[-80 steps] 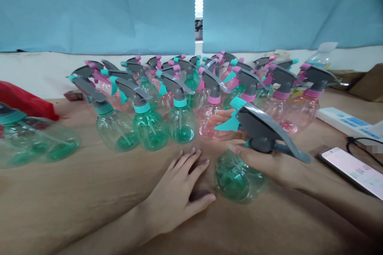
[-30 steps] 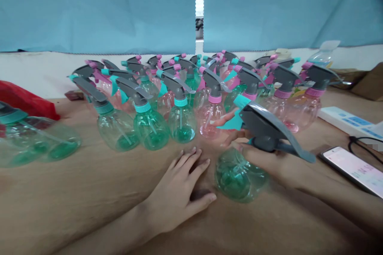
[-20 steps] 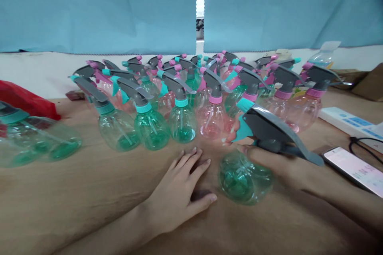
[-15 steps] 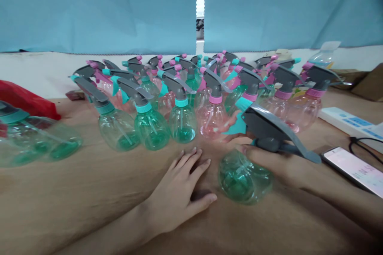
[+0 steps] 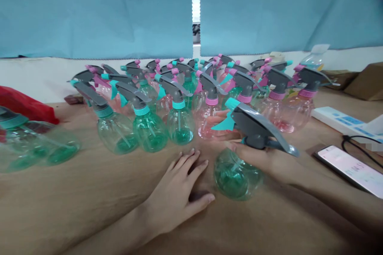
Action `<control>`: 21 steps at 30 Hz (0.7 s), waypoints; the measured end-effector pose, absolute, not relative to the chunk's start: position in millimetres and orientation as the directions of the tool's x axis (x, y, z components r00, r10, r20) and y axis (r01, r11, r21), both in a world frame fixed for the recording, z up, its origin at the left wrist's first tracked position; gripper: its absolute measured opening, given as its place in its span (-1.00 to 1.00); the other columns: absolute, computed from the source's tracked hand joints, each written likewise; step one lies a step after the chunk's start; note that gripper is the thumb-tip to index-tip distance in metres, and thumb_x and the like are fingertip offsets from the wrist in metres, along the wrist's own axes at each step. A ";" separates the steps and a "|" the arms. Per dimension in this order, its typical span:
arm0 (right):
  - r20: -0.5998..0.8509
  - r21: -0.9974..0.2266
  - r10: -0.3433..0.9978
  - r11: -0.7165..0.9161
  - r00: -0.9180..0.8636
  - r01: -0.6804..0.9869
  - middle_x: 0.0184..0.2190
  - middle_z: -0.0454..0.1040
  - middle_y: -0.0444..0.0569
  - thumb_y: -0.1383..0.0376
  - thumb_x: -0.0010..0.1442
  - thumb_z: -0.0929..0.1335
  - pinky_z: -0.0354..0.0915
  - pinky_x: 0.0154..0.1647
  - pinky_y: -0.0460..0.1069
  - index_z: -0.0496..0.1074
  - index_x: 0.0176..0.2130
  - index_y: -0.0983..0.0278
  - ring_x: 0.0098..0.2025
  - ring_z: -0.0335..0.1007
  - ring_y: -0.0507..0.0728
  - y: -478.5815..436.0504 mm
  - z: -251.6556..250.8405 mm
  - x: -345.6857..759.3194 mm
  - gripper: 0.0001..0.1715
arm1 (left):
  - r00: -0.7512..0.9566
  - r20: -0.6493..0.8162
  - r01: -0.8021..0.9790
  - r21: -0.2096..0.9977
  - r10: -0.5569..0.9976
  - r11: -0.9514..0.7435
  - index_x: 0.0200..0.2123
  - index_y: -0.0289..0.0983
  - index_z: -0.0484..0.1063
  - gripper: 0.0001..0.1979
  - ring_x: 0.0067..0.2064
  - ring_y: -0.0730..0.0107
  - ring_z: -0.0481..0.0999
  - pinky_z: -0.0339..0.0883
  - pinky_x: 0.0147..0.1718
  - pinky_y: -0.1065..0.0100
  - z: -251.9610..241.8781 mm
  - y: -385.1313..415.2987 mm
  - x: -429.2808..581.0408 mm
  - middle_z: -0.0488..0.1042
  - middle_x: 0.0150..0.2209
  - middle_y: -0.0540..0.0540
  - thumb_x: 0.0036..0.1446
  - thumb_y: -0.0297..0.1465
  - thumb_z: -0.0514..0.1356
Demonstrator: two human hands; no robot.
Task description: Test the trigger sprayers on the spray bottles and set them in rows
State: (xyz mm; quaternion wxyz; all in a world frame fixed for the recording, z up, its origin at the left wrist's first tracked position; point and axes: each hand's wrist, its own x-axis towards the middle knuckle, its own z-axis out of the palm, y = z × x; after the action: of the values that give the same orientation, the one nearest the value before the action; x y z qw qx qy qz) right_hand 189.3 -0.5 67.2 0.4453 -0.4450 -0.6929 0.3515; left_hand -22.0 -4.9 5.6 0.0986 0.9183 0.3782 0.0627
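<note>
My left hand [image 5: 179, 187] lies flat on the table, palm down, fingers spread, with nothing in it. Just right of it is a green spray bottle [image 5: 236, 177] with a grey and turquoise trigger head [image 5: 254, 123]. My right hand [image 5: 248, 151] is round this bottle's neck, thumb across the front; its other fingers show behind the trigger, near a pink spray bottle [image 5: 211, 121]. The handle of the head points right, over my right wrist. Part of the neck is hidden by the hand. Close ahead of my left hand stand green spray bottles [image 5: 181, 127], [image 5: 150, 131].
Several more pink and green spray bottles crowd behind. Further green bottles [image 5: 56, 143] stand at the left beside a red bag [image 5: 26, 101]. To the right are a phone [image 5: 353, 169], a white power strip [image 5: 344, 121], a cable and a cardboard box [image 5: 369, 81]. A blue curtain [image 5: 98, 12] hangs behind.
The held spray bottle and my right hand have shifted slightly left, with the trigger handle drawn in too. The view has turned a little right. My left hand stays flat on the table.
</note>
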 end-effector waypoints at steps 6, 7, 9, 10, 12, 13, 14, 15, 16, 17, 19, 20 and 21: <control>0.301 -0.913 0.919 0.355 -0.255 0.201 0.05 0.41 -0.12 0.39 0.08 0.33 0.39 -0.01 0.01 0.30 0.09 0.05 -0.06 0.47 0.14 -1.1 68.1 189.8 -0.42 | 0.712 0.035 0.675 0.244 0.701 -0.697 0.22 -0.28 0.13 -0.38 0.29 0.04 -0.03 -0.06 0.18 -0.01 4.6 -4.1 -22.5 0.06 0.28 -0.23 0.21 -0.06 0.08; 0.313 -0.910 0.915 0.366 -0.255 0.196 0.07 0.40 -0.12 0.41 0.08 0.32 0.39 -0.01 0.02 0.28 0.10 0.05 -0.07 0.47 0.14 -1.5 68.4 189.1 -0.41 | 0.711 0.042 0.672 0.255 0.702 -0.696 0.22 -0.28 0.12 -0.38 0.29 0.04 -0.02 -0.06 0.18 -0.01 4.3 -4.1 -22.8 0.06 0.27 -0.23 0.21 -0.07 0.10; 0.332 -0.902 0.910 0.384 -0.250 0.200 0.03 0.44 -0.11 0.42 0.09 0.31 0.40 -0.03 0.05 0.27 0.10 0.04 -0.09 0.48 0.15 -2.5 68.9 187.0 -0.41 | 0.701 0.072 0.665 0.291 0.709 -0.687 0.22 -0.27 0.11 -0.39 0.27 0.05 0.02 -0.04 0.18 0.01 4.5 -4.8 -23.3 0.09 0.26 -0.22 0.20 -0.10 0.12; 0.335 -0.898 0.910 0.387 -0.246 0.209 -0.01 0.46 -0.10 0.41 0.10 0.31 0.41 -0.05 0.05 0.27 0.10 0.03 -0.11 0.49 0.15 -3.1 68.9 185.5 -0.41 | 0.694 0.092 0.659 0.317 0.714 -0.682 0.22 -0.26 0.10 -0.40 0.26 0.07 0.05 -0.02 0.17 0.02 5.3 -5.5 -23.5 0.10 0.25 -0.21 0.20 -0.12 0.13; 0.325 -0.895 0.914 0.380 -0.241 0.233 -0.08 0.50 -0.09 0.36 0.11 0.32 0.40 -0.06 0.05 0.25 0.11 0.04 -0.11 0.48 0.16 -4.0 68.5 181.3 -0.42 | 0.677 0.137 0.638 0.381 0.723 -0.669 0.21 -0.24 0.07 -0.43 0.23 0.12 0.12 0.03 0.16 0.08 8.1 -8.1 -24.2 0.13 0.23 -0.19 0.22 -0.15 0.12; 0.316 -0.896 0.916 0.374 -0.248 0.240 -0.11 0.51 -0.08 0.34 0.12 0.33 0.39 -0.05 0.04 0.23 0.13 0.04 -0.09 0.47 0.16 -4.4 68.0 178.4 -0.42 | 0.669 0.160 0.623 0.413 0.726 -0.665 0.20 -0.23 0.06 -0.43 0.21 0.14 0.15 0.07 0.15 0.10 9.8 -9.8 -24.8 0.15 0.21 -0.18 0.22 -0.16 0.13; 0.304 -0.899 0.917 0.366 -0.256 0.242 -0.13 0.51 -0.08 0.32 0.13 0.32 0.38 -0.03 0.04 0.21 0.14 0.06 -0.08 0.46 0.15 -4.6 67.2 174.9 -0.41 | 0.662 0.183 0.606 0.439 0.727 -0.663 0.20 -0.23 0.05 -0.43 0.20 0.14 0.18 0.10 0.13 0.13 11.6 -11.9 -25.8 0.17 0.20 -0.17 0.21 -0.16 0.14; 0.294 -0.902 0.917 0.359 -0.269 0.240 -0.15 0.52 -0.08 0.31 0.13 0.32 0.36 -0.01 0.04 0.19 0.16 0.08 -0.07 0.45 0.15 -4.7 66.2 170.6 -0.39 | 0.655 0.204 0.593 0.458 0.727 -0.662 0.19 -0.22 0.04 -0.41 0.18 0.13 0.20 0.13 0.11 0.14 13.3 -14.2 -27.3 0.19 0.18 -0.17 0.19 -0.15 0.16; 0.290 -0.903 0.915 0.359 -0.281 0.237 -0.16 0.52 -0.08 0.30 0.14 0.32 0.35 -0.01 0.04 0.18 0.17 0.09 -0.08 0.45 0.14 -4.7 65.2 165.5 -0.39 | 0.646 0.226 0.583 0.471 0.729 -0.662 0.19 -0.21 0.02 -0.38 0.16 0.11 0.22 0.15 0.10 0.13 14.7 -16.8 -29.6 0.21 0.16 -0.17 0.17 -0.13 0.18; 0.295 -0.900 0.909 0.368 -0.295 0.235 -0.18 0.52 -0.08 0.30 0.14 0.31 0.36 -0.03 0.05 0.18 0.16 0.10 -0.12 0.46 0.14 -4.9 64.2 159.5 -0.40 | 0.635 0.248 0.577 0.477 0.732 -0.662 0.19 -0.20 0.00 -0.35 0.15 0.09 0.24 0.17 0.08 0.12 16.0 -19.6 -32.7 0.22 0.15 -0.17 0.14 -0.12 0.20; 0.326 -0.882 0.893 0.405 -0.309 0.240 -0.22 0.51 -0.09 0.27 0.14 0.31 0.38 -0.13 0.06 0.22 0.13 0.12 -0.25 0.47 0.13 -5.5 62.7 144.8 -0.45 | 0.604 0.293 0.577 0.481 0.741 -0.660 0.18 -0.17 -0.02 -0.32 0.14 0.05 0.24 0.17 0.07 0.08 17.8 -25.8 -41.8 0.22 0.13 -0.17 0.11 -0.11 0.23; 0.339 -0.871 0.886 0.423 -0.317 0.250 -0.27 0.51 -0.10 0.25 0.14 0.31 0.39 -0.19 0.06 0.24 0.12 0.12 -0.31 0.46 0.12 -6.2 62.3 136.2 -0.47 | 0.586 0.316 0.580 0.480 0.746 -0.659 0.18 -0.16 -0.03 -0.31 0.14 0.04 0.24 0.17 0.06 0.06 18.6 -29.3 -47.9 0.22 0.13 -0.18 0.11 -0.11 0.23; 0.355 -0.858 0.876 0.444 -0.327 0.259 -0.33 0.50 -0.12 0.22 0.15 0.31 0.39 -0.27 0.05 0.25 0.10 0.12 -0.37 0.44 0.11 -7.2 62.0 126.6 -0.49 | 0.565 0.340 0.585 0.477 0.752 -0.656 0.18 -0.15 -0.04 -0.32 0.14 0.03 0.23 0.16 0.07 0.05 19.4 -33.0 -54.7 0.21 0.13 -0.18 0.11 -0.11 0.23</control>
State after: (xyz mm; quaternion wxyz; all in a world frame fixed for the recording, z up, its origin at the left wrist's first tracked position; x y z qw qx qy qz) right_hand 126.6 -7.2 62.0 0.4316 -0.3875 -0.7320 0.3574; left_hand -54.7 -33.0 19.4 0.1573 0.8705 0.3839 0.2649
